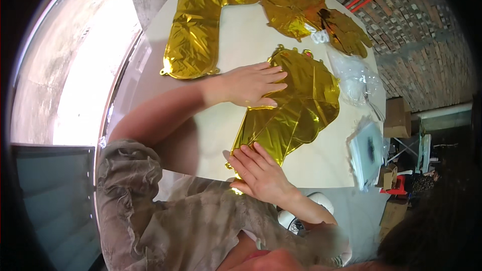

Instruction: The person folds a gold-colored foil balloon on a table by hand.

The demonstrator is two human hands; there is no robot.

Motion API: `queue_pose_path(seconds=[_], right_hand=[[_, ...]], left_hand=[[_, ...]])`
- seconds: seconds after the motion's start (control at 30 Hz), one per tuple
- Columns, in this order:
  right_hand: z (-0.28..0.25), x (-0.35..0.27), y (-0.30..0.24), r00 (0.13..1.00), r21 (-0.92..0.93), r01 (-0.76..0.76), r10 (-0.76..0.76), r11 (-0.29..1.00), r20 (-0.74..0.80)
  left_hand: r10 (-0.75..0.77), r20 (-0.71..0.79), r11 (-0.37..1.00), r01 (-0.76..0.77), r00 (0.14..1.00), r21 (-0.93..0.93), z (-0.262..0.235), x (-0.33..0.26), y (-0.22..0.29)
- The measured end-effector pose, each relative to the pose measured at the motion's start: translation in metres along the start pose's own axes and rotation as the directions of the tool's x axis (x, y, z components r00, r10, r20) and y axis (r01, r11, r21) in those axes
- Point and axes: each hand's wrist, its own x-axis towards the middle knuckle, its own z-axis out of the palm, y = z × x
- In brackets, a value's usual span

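Foil (306,90), gold and creased, lies on the table (241,32) in front of me, lower tip at the near edge. My left hand (253,86) is palm-down on its left side, fingers (275,77) straight, slightly apart, not clamped. My right hand (265,178) lies over the lower tip: fingers straight, nearly together, thumb off to the side; can't tell if anything's pinched underneath. Seems I'm pressing it flat. Best way: pin with the left, stroke lightly outward with the right, flat pads, no nails; thin film probably snags. Tip could slip off the edge, so I'd shift it inward. Tall foil (193,35) just beyond my left wrist, crumpled foils (293,5) farther up.
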Motion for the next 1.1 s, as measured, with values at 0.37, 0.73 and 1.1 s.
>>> queue_pose_path(seconds=[0.37, 0.73, 1.1], right_hand=[[0.005, -0.007, -0.005, 0.996, 0.104, -0.071, 0.075, 0.992, -0.042], [-0.022, -0.032, 0.006, 0.973, 0.093, -0.228, 0.229, 0.969, 0.001], [-0.008, -0.037, -0.004, 0.96, 0.075, -0.277, 0.274, 0.958, 0.055]], left_hand=[[-0.045, 0.129, 0.999, 0.048, 0.991, -0.023, -0.018, 0.01, 0.013], [-0.05, 0.097, 0.998, 0.052, 0.994, -0.02, -0.009, 0.008, 0.011], [-0.056, -0.026, 0.997, 0.054, 0.998, -0.053, -0.008, 0.005, 0.014]])
